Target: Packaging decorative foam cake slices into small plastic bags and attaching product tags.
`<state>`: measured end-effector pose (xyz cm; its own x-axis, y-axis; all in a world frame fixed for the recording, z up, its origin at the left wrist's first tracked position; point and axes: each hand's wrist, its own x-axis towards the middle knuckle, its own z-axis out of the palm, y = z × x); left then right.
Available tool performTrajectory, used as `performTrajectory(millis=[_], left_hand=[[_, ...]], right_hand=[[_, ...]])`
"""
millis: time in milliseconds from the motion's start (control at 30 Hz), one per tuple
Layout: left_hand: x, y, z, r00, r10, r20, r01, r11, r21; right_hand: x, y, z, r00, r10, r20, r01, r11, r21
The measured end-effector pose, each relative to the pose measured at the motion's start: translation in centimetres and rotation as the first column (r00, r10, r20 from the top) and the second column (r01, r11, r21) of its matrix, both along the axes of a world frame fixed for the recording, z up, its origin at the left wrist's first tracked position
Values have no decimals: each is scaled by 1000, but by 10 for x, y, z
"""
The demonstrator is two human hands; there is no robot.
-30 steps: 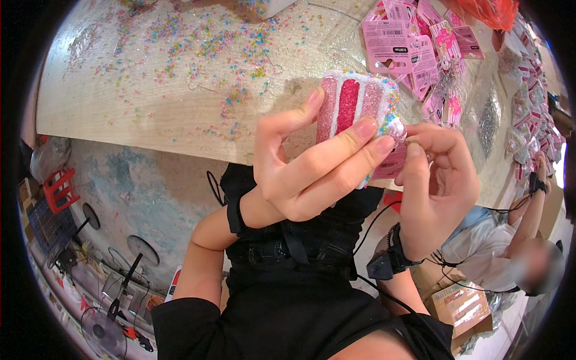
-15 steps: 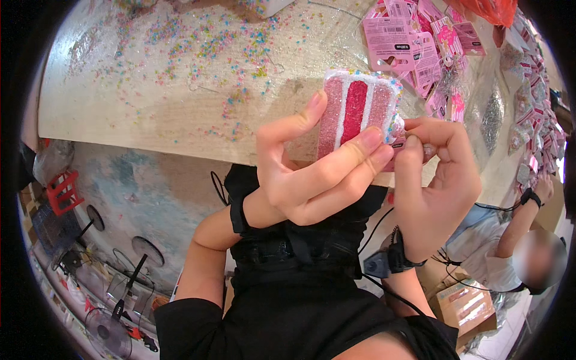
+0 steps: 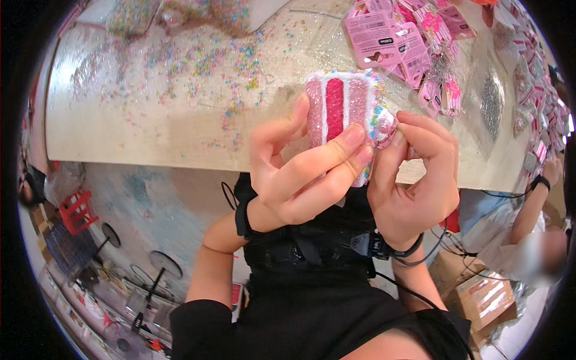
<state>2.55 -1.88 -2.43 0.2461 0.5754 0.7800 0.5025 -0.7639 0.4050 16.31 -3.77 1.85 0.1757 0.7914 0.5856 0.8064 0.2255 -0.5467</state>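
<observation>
A glittery toy cake slice [image 3: 336, 105] with pink, white and deep-pink layers is held up just over the table's near edge. My left hand [image 3: 300, 174] grips it, with the thumb and fingers on its face and side. Small coloured beads line its right side, where a shiny pink-and-white topping [image 3: 385, 129] sticks out. At that topping my right hand [image 3: 420, 168] pinches with thumb and forefinger. Whether a thin cord or wire is also between those fingertips cannot be seen.
Loose coloured beads [image 3: 240, 63] lie scattered over the table [image 3: 120, 132], with bead-filled bags [image 3: 129, 18] at the far left. Pink printed cards [image 3: 384, 45] are heaped at the far right, beside a clear plastic bag [image 3: 491, 102]. Another person's arm [image 3: 528, 204] reaches in at the right.
Both hands and the cake slice have shifted a little left. The slice has turned so its beaded side and pink topping show more. A bit of pink card by my right fingers is no longer visible.
</observation>
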Motion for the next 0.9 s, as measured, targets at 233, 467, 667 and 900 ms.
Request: performTrajectory(millis=[233, 467, 667, 900], left_hand=[[-2, -4, -10, 983, -78, 167, 84, 996, -31], [-3, -12, 18, 999, -7, 48, 21, 957, -288], [-19, -40, 38, 986, -162, 44, 168, 969, -183], [-27, -44, 46, 951, -272, -145, 234, 943, -234]], right_hand=[[23, -7, 36, 829, 167, -534, -389, 858, -335], [38, -28, 41, 380, -77, -922, -507, 816, -277], [40, -48, 30, 306, -38, -951, -747, 610, -265], [39, -50, 24, 318, 53, -947, -841, 477, -256]])
